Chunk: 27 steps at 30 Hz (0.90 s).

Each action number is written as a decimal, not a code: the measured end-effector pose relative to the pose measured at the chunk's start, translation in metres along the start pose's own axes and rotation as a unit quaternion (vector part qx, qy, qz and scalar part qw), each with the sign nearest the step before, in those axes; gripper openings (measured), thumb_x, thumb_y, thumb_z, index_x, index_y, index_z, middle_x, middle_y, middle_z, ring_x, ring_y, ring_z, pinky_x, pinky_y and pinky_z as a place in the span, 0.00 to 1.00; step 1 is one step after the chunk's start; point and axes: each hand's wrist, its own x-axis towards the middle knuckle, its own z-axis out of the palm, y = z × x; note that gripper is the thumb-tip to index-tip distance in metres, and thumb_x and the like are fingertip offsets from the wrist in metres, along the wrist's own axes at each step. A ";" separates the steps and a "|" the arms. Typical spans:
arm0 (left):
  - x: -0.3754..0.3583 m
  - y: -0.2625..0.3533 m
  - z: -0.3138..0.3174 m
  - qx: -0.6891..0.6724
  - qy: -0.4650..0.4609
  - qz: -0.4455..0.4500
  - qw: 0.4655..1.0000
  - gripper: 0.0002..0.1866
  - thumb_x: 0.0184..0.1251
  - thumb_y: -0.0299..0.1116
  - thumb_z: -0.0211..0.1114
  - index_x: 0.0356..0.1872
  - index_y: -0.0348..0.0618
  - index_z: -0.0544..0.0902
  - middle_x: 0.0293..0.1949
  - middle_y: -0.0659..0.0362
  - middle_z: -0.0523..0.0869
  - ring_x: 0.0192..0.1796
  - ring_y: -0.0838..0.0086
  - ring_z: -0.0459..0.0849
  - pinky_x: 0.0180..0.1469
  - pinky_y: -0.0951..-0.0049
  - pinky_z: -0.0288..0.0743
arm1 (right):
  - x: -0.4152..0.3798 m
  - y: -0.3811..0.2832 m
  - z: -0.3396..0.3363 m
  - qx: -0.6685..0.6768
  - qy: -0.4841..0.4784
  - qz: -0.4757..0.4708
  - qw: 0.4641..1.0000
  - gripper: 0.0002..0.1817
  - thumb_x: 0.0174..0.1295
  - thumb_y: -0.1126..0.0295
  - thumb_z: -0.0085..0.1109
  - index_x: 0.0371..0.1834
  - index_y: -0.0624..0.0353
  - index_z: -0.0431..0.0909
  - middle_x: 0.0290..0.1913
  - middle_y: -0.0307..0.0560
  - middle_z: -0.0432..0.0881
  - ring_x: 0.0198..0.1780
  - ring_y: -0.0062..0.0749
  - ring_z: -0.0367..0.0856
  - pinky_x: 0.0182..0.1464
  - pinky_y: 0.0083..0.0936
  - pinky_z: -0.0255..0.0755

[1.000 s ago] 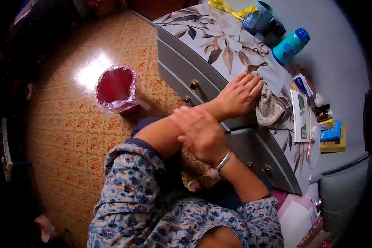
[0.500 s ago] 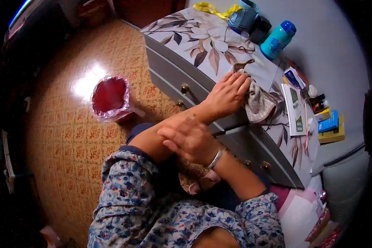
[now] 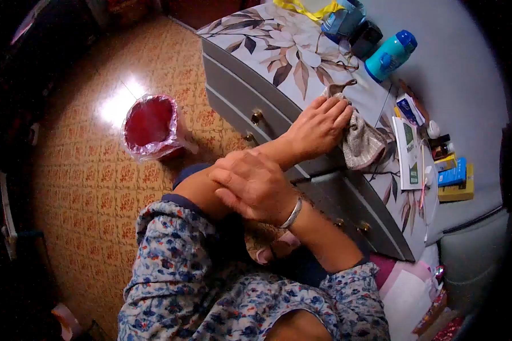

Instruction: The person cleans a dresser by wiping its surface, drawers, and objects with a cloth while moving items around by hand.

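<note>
The left hand [image 3: 323, 129] lies palm-down over a grey cloth [image 3: 363, 143] at the edge of the floral-topped bench [image 3: 270, 62]; I cannot tell whether it grips. The right hand [image 3: 257, 184], fingers together and slightly bent, lies across the left forearm [image 3: 202, 192], covering part of it. A notebook [image 3: 407, 154] lies just beside the cloth, a turquoise bottle [image 3: 391, 55] stands further back, and a lined bin [image 3: 149, 122] sits on the floor [image 3: 91, 210]. The left hand hides part of the cloth; a pink item [image 3: 284, 243] below the right wrist is unclear.
</note>
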 end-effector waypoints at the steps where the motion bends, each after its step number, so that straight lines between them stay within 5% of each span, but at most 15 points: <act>1: 0.000 -0.001 -0.001 0.004 -0.006 -0.001 1.000 0.25 0.58 0.31 0.58 0.58 0.35 0.71 0.56 0.49 0.76 0.61 0.58 0.73 0.63 0.61 0.63 | 0.003 -0.003 0.001 0.018 0.000 -0.012 1.000 0.14 0.58 0.65 0.62 0.46 0.55 0.78 0.46 0.45 0.79 0.51 0.42 0.77 0.55 0.37 0.69; 6: 0.000 0.003 -0.001 0.006 -0.005 -0.013 1.000 0.23 0.60 0.30 0.57 0.58 0.36 0.71 0.57 0.49 0.76 0.61 0.59 0.73 0.64 0.61 0.63 | -0.008 0.010 -0.011 -0.003 0.021 -0.007 1.000 0.13 0.54 0.64 0.68 0.40 0.53 0.79 0.39 0.44 0.79 0.42 0.42 0.78 0.48 0.36 0.72; 12: 0.000 -0.007 0.001 0.022 -0.025 0.006 0.999 0.23 0.60 0.31 0.57 0.58 0.38 0.72 0.60 0.50 0.75 0.63 0.59 0.72 0.66 0.61 0.61 | -0.024 0.037 -0.055 -0.140 0.052 0.007 0.989 0.16 0.53 0.62 0.69 0.43 0.55 0.79 0.44 0.47 0.80 0.47 0.46 0.78 0.56 0.38 0.69; 16: -0.005 -0.003 -0.004 -0.055 -0.103 -0.039 0.992 0.23 0.58 0.34 0.58 0.56 0.39 0.74 0.61 0.50 0.74 0.65 0.58 0.70 0.68 0.60 0.59 | -0.029 0.081 -0.100 -0.276 0.082 0.124 0.950 0.20 0.67 0.58 0.53 0.57 0.58 0.73 0.59 0.52 0.74 0.62 0.45 0.71 0.65 0.38 0.62; 19: -0.002 -0.006 0.003 -0.046 -0.026 -0.014 0.998 0.23 0.58 0.34 0.58 0.55 0.40 0.74 0.61 0.50 0.74 0.66 0.57 0.69 0.68 0.60 0.58 | -0.053 0.118 -0.101 -0.166 0.109 0.240 0.950 0.22 0.71 0.58 0.46 0.61 0.59 0.69 0.63 0.52 0.71 0.64 0.46 0.69 0.66 0.37 0.61; 27: 0.001 -0.004 -0.001 -0.046 -0.038 -0.023 0.998 0.23 0.60 0.34 0.57 0.58 0.39 0.73 0.60 0.50 0.74 0.65 0.55 0.69 0.69 0.57 0.58 | -0.056 0.119 -0.100 -0.188 0.109 0.248 0.944 0.25 0.72 0.52 0.42 0.65 0.54 0.67 0.64 0.52 0.71 0.64 0.48 0.69 0.65 0.37 0.62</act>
